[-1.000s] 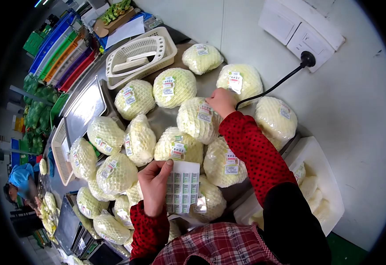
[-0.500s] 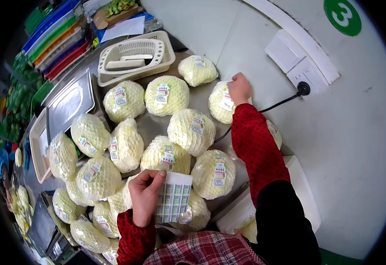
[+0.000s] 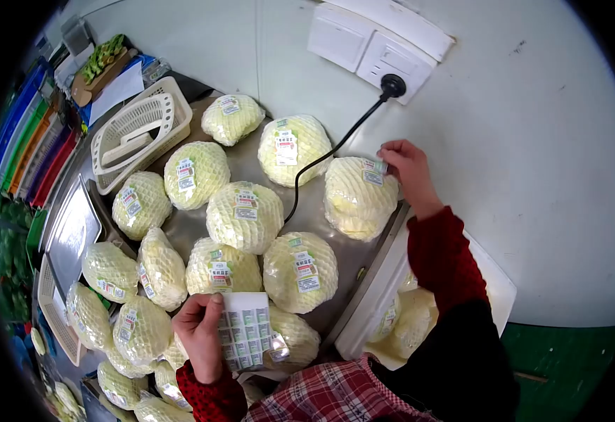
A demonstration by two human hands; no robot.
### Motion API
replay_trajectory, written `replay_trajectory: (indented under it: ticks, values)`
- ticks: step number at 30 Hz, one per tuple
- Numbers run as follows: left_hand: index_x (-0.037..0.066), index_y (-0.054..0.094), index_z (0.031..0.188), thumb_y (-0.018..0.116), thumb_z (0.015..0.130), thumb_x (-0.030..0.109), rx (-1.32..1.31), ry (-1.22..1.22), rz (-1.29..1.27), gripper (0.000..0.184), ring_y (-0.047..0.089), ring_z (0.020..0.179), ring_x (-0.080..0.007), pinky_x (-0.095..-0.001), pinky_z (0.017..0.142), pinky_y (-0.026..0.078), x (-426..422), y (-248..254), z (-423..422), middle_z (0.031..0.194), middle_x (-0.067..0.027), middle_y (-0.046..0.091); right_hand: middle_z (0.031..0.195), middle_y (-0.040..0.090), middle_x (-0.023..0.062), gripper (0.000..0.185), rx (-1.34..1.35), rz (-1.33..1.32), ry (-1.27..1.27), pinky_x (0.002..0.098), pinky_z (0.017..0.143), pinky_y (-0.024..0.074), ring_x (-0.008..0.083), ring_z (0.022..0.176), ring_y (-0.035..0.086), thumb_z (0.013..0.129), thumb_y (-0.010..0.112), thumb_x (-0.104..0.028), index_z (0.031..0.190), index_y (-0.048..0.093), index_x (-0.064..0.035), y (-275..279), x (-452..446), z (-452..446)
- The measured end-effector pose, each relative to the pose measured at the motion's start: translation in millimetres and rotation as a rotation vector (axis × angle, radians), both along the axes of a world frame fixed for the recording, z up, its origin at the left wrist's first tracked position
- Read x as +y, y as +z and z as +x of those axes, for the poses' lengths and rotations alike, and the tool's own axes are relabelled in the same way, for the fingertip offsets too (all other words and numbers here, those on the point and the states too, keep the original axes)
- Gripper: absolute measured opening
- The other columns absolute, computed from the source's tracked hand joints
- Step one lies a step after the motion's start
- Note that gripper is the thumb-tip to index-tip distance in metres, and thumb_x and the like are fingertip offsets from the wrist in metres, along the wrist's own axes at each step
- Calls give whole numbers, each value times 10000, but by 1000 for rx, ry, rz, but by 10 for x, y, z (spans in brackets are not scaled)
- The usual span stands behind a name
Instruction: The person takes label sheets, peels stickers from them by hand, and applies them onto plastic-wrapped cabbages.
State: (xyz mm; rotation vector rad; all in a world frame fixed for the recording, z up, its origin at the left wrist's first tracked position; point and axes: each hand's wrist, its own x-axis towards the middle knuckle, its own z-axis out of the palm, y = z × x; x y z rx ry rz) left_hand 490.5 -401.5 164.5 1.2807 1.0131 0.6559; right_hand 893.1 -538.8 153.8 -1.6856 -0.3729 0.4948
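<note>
My left hand [image 3: 200,330] pinches the top left corner of a sheet of small green-and-white stickers [image 3: 245,330], holding it above the wrapped heads near my body. Over at the right, my right hand [image 3: 409,172] has its thumb and fingers pressed together on a small sticker [image 3: 380,163]. That sticker sits at the upper edge of the label on a pale vegetable head [image 3: 358,204], wrapped in white foam net and clear film. Whether it touches the label, I cannot tell. Several similar labelled heads, such as one [image 3: 300,272] and another [image 3: 245,216], lie around the metal table.
A black power cord [image 3: 335,146] runs from the wall socket [image 3: 395,63] across the table, in front of one wrapped head [image 3: 293,149]. A white foam box [image 3: 487,278] with more heads stands at the right. White plastic baskets [image 3: 174,105] lie at the back left.
The view has swung right. My right hand has moved from a head beside the wall to one nearer the foam box. My left hand still holds the sticker sheet.
</note>
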Motion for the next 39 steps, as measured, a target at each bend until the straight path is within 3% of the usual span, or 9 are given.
replay_trajectory:
  ticks: [5, 9, 12, 15, 18, 20, 30, 34, 39]
  values:
    - [-23, 651, 810, 683, 847, 47, -4, -391, 103, 85, 569, 694, -94, -241, 648, 455, -166, 180, 789, 751, -39, 639, 861, 631, 49, 149, -71, 101, 83, 240, 699, 479, 111, 756, 577, 823, 639, -43, 959, 635, 15, -522, 21, 268]
    - [-9, 638, 794, 733, 784, 83, -198, -621, 701, 133, 632, 947, -331, -368, 789, 486, -217, 21, 1737, 813, -145, 649, 956, 619, 78, 153, 239, 351, -40, 276, 750, 503, 147, 841, 600, 846, 592, 5, 995, 610, 36, -574, 4, 41]
    - [15, 654, 759, 753, 752, 95, -130, -676, 617, 128, 614, 1022, -334, -403, 828, 479, -320, -316, 2145, 817, -148, 663, 969, 615, 81, 163, 321, 351, -38, 288, 776, 509, 153, 857, 603, 856, 585, 4, 1015, 601, 40, -441, -90, -42]
    - [45, 671, 739, 733, 698, 59, -95, -749, 888, 75, 574, 1149, -327, -472, 967, 426, -462, -591, 2138, 796, -124, 670, 952, 617, 70, 167, 376, 366, -2, 278, 763, 503, 142, 849, 599, 852, 603, -13, 1013, 609, 27, -432, -149, 143]
    - [49, 672, 743, 730, 693, 66, -67, -741, 968, 78, 567, 1156, -328, -506, 995, 413, -602, -596, 2035, 777, -115, 664, 920, 624, 51, 158, 165, 116, 99, 262, 734, 492, 127, 818, 593, 842, 623, -28, 994, 625, 13, -386, -145, 180]
    - [41, 661, 726, 744, 687, 38, -60, -719, 924, 92, 544, 1195, -342, -477, 1003, 414, -611, -604, 1962, 686, -95, 616, 798, 613, 17, 134, 72, 114, 118, 231, 636, 452, 93, 696, 558, 785, 649, -15, 905, 631, 44, -351, -62, 162]
    - [37, 659, 722, 749, 709, 52, -120, -692, 832, 91, 536, 1209, -332, -490, 1027, 399, -604, -624, 1908, 670, -101, 591, 884, 647, 60, 173, 27, -109, 185, 271, 690, 496, 127, 773, 597, 796, 667, -23, 956, 636, 35, -685, 72, 232]
    - [46, 667, 745, 744, 718, 37, -161, -719, 804, 82, 508, 1239, -341, -479, 1026, 395, -551, -667, 1863, 731, -99, 626, 883, 660, 103, 296, -365, -299, 206, 313, 720, 513, 185, 777, 615, 746, 712, -70, 1007, 622, 37, -723, 104, 144]
    - [-14, 677, 818, 705, 857, 111, -189, -467, -84, 135, 612, 708, -98, -240, 602, 475, -375, -249, 1518, 737, -52, 670, 973, 647, 124, 349, -332, -37, 92, 315, 728, 515, 186, 825, 621, 740, 749, -77, 1042, 603, 18, -634, -69, 158]
